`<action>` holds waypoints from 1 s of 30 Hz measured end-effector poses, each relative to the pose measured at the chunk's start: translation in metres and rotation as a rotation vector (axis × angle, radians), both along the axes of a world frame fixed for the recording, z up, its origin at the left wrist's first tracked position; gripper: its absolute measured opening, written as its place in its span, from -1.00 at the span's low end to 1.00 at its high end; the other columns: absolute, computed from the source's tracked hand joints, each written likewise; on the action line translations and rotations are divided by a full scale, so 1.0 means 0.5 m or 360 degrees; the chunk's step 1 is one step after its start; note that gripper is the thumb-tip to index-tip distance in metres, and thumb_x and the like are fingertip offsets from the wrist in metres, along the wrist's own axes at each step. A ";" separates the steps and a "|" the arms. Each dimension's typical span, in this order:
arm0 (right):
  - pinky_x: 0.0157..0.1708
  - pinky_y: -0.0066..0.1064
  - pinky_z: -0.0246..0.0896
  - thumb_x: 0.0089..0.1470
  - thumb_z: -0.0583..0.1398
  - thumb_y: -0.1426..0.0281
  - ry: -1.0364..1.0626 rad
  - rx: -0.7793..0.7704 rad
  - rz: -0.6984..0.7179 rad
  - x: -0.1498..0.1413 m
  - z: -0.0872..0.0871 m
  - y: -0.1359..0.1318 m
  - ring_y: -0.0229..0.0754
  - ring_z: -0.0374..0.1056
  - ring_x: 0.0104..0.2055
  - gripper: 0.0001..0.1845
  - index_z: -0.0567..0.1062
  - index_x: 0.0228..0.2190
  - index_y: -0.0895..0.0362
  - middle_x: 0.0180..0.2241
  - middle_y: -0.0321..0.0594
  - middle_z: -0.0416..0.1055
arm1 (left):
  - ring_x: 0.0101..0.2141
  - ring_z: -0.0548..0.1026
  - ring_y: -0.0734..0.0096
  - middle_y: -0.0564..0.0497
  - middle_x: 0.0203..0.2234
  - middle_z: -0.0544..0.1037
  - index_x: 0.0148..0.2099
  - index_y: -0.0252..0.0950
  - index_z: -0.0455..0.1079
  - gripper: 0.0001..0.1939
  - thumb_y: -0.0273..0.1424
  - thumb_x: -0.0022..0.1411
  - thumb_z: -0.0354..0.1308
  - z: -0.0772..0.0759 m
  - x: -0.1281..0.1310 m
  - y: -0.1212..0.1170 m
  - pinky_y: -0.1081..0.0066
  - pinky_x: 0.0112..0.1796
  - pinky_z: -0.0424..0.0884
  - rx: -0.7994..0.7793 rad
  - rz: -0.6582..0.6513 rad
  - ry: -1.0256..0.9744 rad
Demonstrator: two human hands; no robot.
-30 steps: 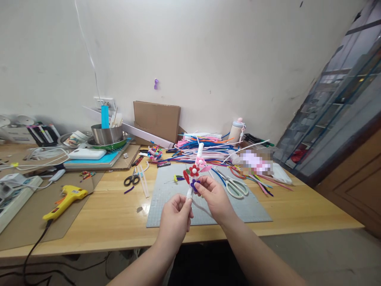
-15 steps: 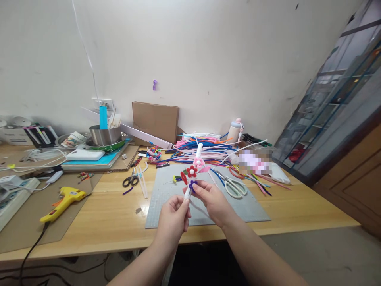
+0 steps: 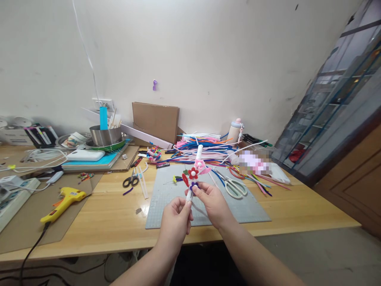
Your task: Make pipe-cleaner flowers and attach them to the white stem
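At lower centre of the frame, your left hand [image 3: 175, 219] gripped the slender white wrapped strip [image 3: 199, 152]; your right hand [image 3: 213, 201] pinched its small purple fuzzy flower [image 3: 194, 185].

The left hand [image 3: 175, 217] is the rearward of the two, fingers curled, thumb extended forward in a pinch. The right hand [image 3: 214, 203] is positioned just beyond it and to its right, thumb and fingertips also pinched. The left forearm [image 3: 150, 263] and right forearm [image 3: 257, 250] diverge rearward from the hands.
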State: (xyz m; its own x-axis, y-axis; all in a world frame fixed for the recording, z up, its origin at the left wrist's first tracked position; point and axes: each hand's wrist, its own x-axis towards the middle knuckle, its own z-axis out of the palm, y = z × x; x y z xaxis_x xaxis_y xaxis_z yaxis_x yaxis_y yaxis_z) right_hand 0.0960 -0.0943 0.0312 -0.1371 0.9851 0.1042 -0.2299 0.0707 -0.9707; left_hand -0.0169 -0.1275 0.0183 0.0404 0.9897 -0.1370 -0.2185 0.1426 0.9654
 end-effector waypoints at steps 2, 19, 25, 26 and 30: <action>-0.23 -0.32 0.20 -0.05 0.23 0.22 -0.0016 0.0002 -0.0004 -0.001 -0.001 0.000 -0.19 0.37 -0.34 -0.71 0.49 -0.37 0.20 -0.43 -0.17 0.49 | -0.85 0.10 0.72 0.18 -0.75 0.29 -0.48 -0.29 0.15 -0.69 -0.17 0.05 0.11 -0.002 0.001 0.000 0.63 -0.80 -0.09 -0.0002 -0.0002 0.0000; -0.49 -0.46 0.07 0.10 0.07 0.28 -0.1000 0.0440 -0.0056 0.030 -0.017 -0.031 -0.29 0.20 -0.50 -0.78 0.42 -0.43 0.15 -0.55 -0.31 0.32 | -0.80 0.13 0.72 0.10 -0.69 0.38 -0.45 -0.34 0.23 -0.71 -0.21 0.01 0.16 0.020 -0.045 0.042 0.62 -0.76 -0.07 0.0078 -0.0016 0.0049; -0.49 -0.47 0.09 0.10 0.06 0.33 -0.1138 0.0599 -0.0225 0.041 -0.004 -0.040 -0.28 0.24 -0.49 -0.81 0.43 -0.40 0.14 -0.52 -0.28 0.38 | -0.74 0.10 0.76 0.12 -0.64 0.36 -0.42 -0.36 0.24 -0.76 -0.31 -0.01 0.20 0.026 -0.056 0.032 0.64 -0.71 -0.07 -0.0052 -0.0248 -0.0128; -0.48 -0.47 0.10 0.10 0.06 0.34 -0.1142 0.0625 -0.0227 0.042 -0.002 -0.043 -0.28 0.25 -0.49 -0.82 0.43 -0.40 0.14 -0.51 -0.28 0.39 | -0.73 0.13 0.74 0.10 -0.63 0.37 -0.42 -0.36 0.25 -0.76 -0.31 0.00 0.19 0.025 -0.055 0.030 0.64 -0.70 -0.03 -0.0047 -0.0254 -0.0118; -0.44 -0.48 0.11 0.12 0.04 0.38 -0.1240 0.0769 -0.0256 0.044 0.007 -0.054 -0.28 0.28 -0.44 -0.82 0.43 -0.39 0.13 -0.48 -0.27 0.40 | -0.69 0.29 0.62 0.02 -0.60 0.44 -0.42 -0.36 0.24 -0.75 -0.27 0.01 0.17 0.023 -0.046 0.027 0.59 -0.69 0.10 -0.0020 -0.0208 -0.0046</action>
